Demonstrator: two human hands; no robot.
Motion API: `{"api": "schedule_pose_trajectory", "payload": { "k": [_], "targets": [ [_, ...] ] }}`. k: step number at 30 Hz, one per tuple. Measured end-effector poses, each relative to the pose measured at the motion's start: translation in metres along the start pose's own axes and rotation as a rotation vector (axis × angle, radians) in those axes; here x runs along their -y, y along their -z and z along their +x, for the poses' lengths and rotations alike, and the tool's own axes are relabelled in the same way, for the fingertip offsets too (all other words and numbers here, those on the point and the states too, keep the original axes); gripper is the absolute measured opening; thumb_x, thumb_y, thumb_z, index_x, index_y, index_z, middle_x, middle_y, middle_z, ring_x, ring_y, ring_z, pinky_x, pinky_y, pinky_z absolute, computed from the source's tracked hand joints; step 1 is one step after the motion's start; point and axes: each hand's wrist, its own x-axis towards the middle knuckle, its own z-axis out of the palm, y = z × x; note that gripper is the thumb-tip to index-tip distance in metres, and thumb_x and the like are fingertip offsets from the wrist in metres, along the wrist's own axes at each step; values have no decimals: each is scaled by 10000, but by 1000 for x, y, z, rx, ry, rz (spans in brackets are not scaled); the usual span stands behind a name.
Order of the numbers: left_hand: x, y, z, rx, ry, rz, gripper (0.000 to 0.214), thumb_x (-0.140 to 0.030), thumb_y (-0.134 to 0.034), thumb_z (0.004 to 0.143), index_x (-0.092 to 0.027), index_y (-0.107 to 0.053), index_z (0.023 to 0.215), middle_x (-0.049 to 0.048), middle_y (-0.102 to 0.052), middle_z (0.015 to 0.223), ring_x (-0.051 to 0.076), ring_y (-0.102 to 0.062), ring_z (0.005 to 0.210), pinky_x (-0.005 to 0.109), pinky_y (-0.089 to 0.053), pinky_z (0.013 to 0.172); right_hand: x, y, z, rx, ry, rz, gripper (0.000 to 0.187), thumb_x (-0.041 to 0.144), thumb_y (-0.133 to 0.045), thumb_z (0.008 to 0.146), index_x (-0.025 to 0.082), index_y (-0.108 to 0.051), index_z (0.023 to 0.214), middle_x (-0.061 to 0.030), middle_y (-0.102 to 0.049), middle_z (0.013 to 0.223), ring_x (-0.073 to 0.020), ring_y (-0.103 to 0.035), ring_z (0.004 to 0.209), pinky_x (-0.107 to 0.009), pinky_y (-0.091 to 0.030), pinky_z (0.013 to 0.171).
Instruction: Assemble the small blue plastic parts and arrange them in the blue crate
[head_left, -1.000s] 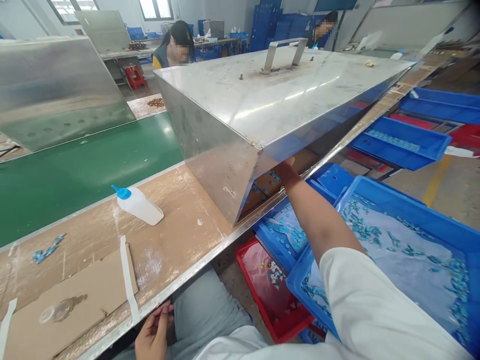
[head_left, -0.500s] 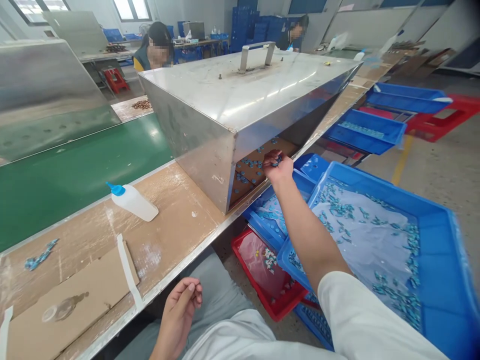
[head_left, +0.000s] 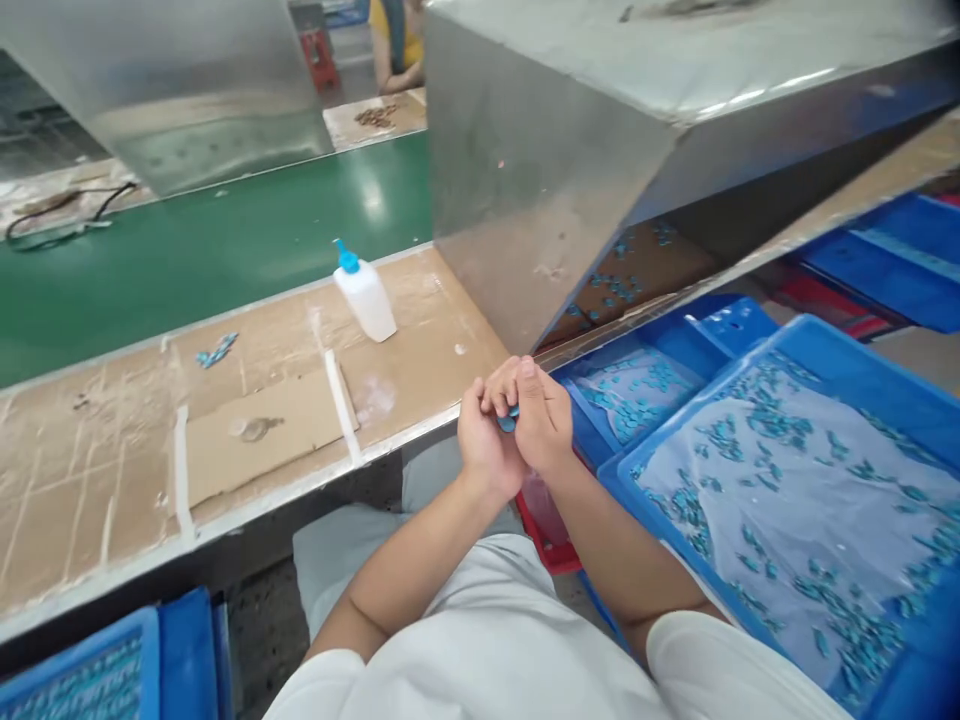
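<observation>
Both my hands meet in front of me, just off the bench edge. My left hand (head_left: pixel 481 440) and my right hand (head_left: pixel 541 415) are closed together around small blue parts (head_left: pixel 508 420), of which only a bit shows between the fingers. More small blue pieces (head_left: pixel 613 288) lie on the cardboard under the raised steel hood (head_left: pixel 555 130). A white squeeze bottle with a blue cap (head_left: pixel 364 294) stands on the bench to the upper left of my hands.
A large blue tray (head_left: pixel 817 370) with several blue pieces on a plastic sheet sits at my right, another blue tray (head_left: pixel 720 325) behind it, a red bin (head_left: pixel 551 540) below. A green conveyor belt (head_left: pixel 187 270) runs beyond the bench. A person sits at the far side.
My right hand has pulled back from under the hood with blue pieces and joined my left hand, which rose from my lap. The view has dropped and swung left.
</observation>
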Motion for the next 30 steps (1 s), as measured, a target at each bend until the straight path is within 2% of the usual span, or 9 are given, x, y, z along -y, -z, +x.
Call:
{"api": "schedule_pose_trajectory", "payload": {
  "k": [2, 7, 9, 15, 18, 23, 26, 28, 30],
  "targets": [
    [-9, 10, -4, 53, -43, -98, 393, -352, -396, 942, -158, -734, 897, 105, -737, 1020, 215, -662, 1138, 297, -485, 1025, -6, -12, -5, 8, 29, -10, 514, 616, -514, 962, 221, -459, 637, 4, -527, 600, -157, -583, 659, -325, -517, 713],
    [-32, 34, -16, 41, -100, -161, 423, -330, -396, 919, -124, -753, 1010, 124, -711, 1223, 199, -676, 1097, 282, -501, 994, -4, -37, -5, -38, -33, 181, 537, 669, -505, 939, 228, -418, 644, 63, -340, 509, -106, -384, 454, -259, -434, 508],
    [-39, 41, -20, 37, -117, -160, 420, -338, -409, 911, -123, -750, 1030, 126, -697, 1257, 203, -670, 1103, 286, -508, 980, -4, -45, -7, -24, -68, 197, 520, 665, -543, 920, 227, -449, 655, 60, -337, 524, -100, -361, 454, -245, -418, 484],
    [-52, 57, -22, -68, -147, -188, 341, -345, -426, 898, -154, -708, 876, 119, -721, 1124, 217, -638, 1156, 297, -522, 973, -9, -61, -21, 96, -106, 54, 425, 590, -593, 912, 234, -551, 684, -33, -537, 732, -179, -585, 750, -327, -540, 688],
    [-58, 62, -24, -91, -171, -173, 302, -306, -440, 880, -152, -698, 896, 127, -705, 1164, 232, -602, 1231, 311, -515, 998, -11, -66, -25, 84, -14, -5, 425, 593, -491, 954, 245, -532, 713, -46, -552, 765, -210, -613, 832, -396, -553, 792],
    [-75, 66, -39, 102, -152, -158, 331, -234, -451, 868, -152, -691, 1080, 114, -612, 1377, 279, -502, 1369, 414, -502, 1038, -6, -57, -34, -21, 290, -244, 302, 453, -439, 1005, 252, -578, 828, -51, -587, 819, -199, -624, 791, -403, -544, 802],
    [-86, 69, -49, 171, -188, -146, 337, -231, -463, 869, -182, -670, 1130, 100, -588, 1413, 309, -434, 1426, 480, -488, 1047, -3, -45, -42, 163, 427, -501, 109, 338, -592, 949, 258, -665, 960, -48, -642, 845, -175, -603, 707, -348, -528, 700],
    [-91, 71, -54, 183, -227, -132, 354, -239, -456, 872, -190, -659, 1157, 98, -584, 1417, 314, -412, 1441, 498, -475, 1060, -3, -40, -46, 328, 483, -661, 160, 290, -693, 883, 270, -694, 1042, -39, -666, 857, -148, -561, 636, -316, -514, 643],
    [-95, 73, -58, 167, -263, -118, 370, -234, -443, 869, -191, -655, 1170, 91, -578, 1427, 304, -405, 1447, 487, -465, 1077, -3, -40, -47, 412, 510, -772, 268, 281, -749, 840, 272, -704, 1104, -46, -679, 901, -131, -522, 597, -300, -508, 612]
  ]
}}
